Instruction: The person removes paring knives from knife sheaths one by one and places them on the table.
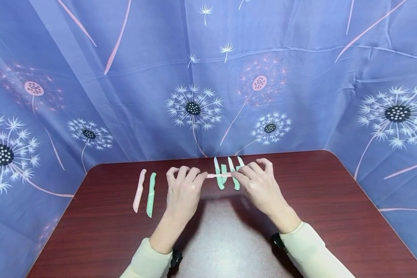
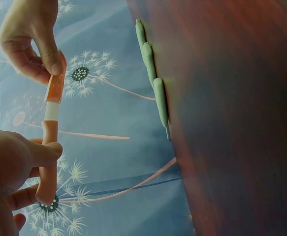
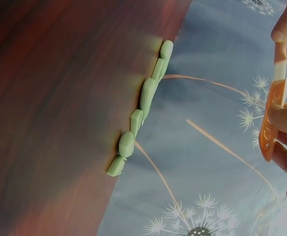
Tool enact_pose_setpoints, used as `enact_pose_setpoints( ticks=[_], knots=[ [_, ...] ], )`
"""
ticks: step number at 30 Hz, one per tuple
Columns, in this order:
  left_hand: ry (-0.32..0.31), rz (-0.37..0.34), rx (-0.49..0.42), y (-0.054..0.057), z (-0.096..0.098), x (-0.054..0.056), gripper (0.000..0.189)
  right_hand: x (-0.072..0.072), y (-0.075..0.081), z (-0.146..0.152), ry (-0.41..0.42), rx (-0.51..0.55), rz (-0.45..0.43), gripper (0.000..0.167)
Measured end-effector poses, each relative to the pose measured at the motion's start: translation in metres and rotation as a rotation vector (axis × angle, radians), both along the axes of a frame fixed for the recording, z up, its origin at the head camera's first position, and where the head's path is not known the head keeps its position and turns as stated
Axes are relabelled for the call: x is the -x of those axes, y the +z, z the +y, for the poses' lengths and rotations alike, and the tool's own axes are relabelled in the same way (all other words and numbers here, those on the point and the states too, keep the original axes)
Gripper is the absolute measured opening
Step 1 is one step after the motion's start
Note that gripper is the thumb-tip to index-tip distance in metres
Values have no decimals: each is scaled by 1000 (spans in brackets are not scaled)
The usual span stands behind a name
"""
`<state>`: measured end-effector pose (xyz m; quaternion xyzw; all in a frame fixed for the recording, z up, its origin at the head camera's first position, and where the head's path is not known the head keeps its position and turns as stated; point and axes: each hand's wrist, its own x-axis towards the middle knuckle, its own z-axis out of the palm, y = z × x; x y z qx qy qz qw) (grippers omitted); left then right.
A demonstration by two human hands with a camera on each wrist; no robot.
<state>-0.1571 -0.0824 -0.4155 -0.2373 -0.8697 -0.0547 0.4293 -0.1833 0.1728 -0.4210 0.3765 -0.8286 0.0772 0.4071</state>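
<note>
Above the table, my left hand (image 1: 185, 190) pinches the handle of a small pink paring knife (image 2: 48, 169). My right hand (image 1: 261, 188) grips its pink sheath (image 3: 272, 130) between thumb and fingers. A short stretch of pale blade (image 2: 51, 111) shows between handle and sheath; the rest of the blade is inside the sheath. Behind the hands lie three green knives with bare blades, one green knife (image 1: 218, 177) nearest the left hand. Green sheaths lie among them, including one sheath (image 1: 224, 170); the right hand partly covers this group.
On the left of the dark red wooden table (image 1: 100, 216) lie a sheathed pink knife (image 1: 139, 191) and a sheathed green knife (image 1: 151, 195), side by side. A blue dandelion-print cloth (image 1: 142, 96) hangs behind the table's far edge and around its sides.
</note>
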Motion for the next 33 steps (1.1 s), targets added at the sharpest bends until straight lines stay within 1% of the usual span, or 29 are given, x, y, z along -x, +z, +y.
enact_pose_setpoints(
  ticks=[6,10,14,19,25,28,33],
  knots=[
    [0,-13,-8,-1,-1,0,14,-1,2,1,-11,-7,-15,31],
    [4,-7,-14,-1,-1,0,13,-2,1,2,-16,-8,-27,30],
    [6,0,-17,0,-2,1,12,0,0,3,-7,1,-22,32],
    [7,-1,-21,1,-3,1,12,0,1,4,-4,8,-19,30],
    [2,0,-34,1,-3,3,14,-1,3,5,-10,0,-49,28],
    [2,5,-35,0,-4,4,15,-1,4,5,-9,3,-45,31],
    [6,-2,-31,0,-5,5,16,1,3,6,-5,18,-29,30]
  ],
)
